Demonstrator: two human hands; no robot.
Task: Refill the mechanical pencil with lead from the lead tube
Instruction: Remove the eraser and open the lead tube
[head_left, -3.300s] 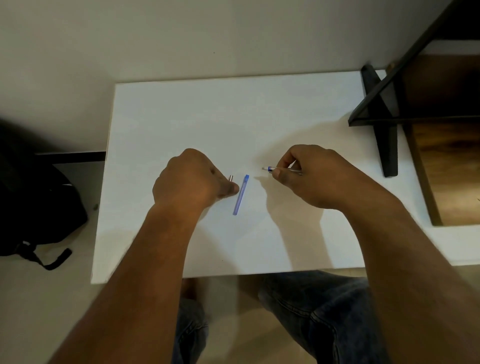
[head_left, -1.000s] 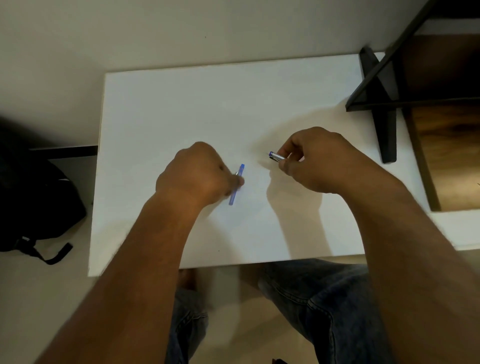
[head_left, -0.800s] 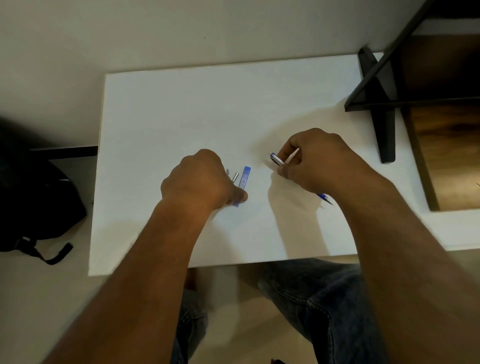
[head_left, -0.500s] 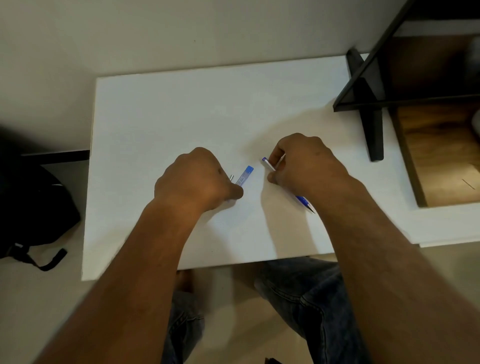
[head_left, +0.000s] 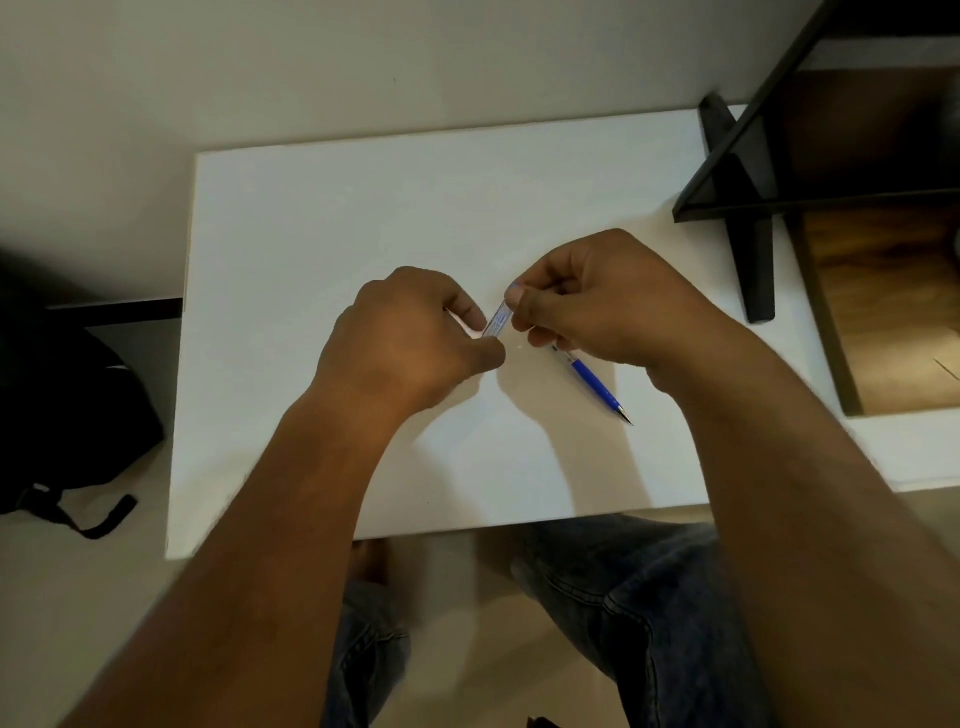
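Observation:
The lead tube (head_left: 498, 322), small, clear and blue, is held a little above the white table (head_left: 395, 208) between both hands. My left hand (head_left: 410, 338) grips its lower end; a small pale piece shows between those fingers. My right hand (head_left: 613, 301) pinches the tube's upper end with thumb and forefinger. The blue mechanical pencil (head_left: 595, 384) slants toward the lower right with its tip on the table. Its back end is hidden under my right hand, and I cannot tell whether the fingers hold it.
A black metal frame (head_left: 753, 208) stands on the table's right side, with a wooden shelf (head_left: 893, 322) behind it. A black bag (head_left: 67, 415) lies on the floor to the left. My knees in jeans (head_left: 649, 597) are under the table's near edge.
My left hand lifted the lead tube off the table. My right hand turned the pencil tip down to the lower right, then came over and pinched the tube's top end.

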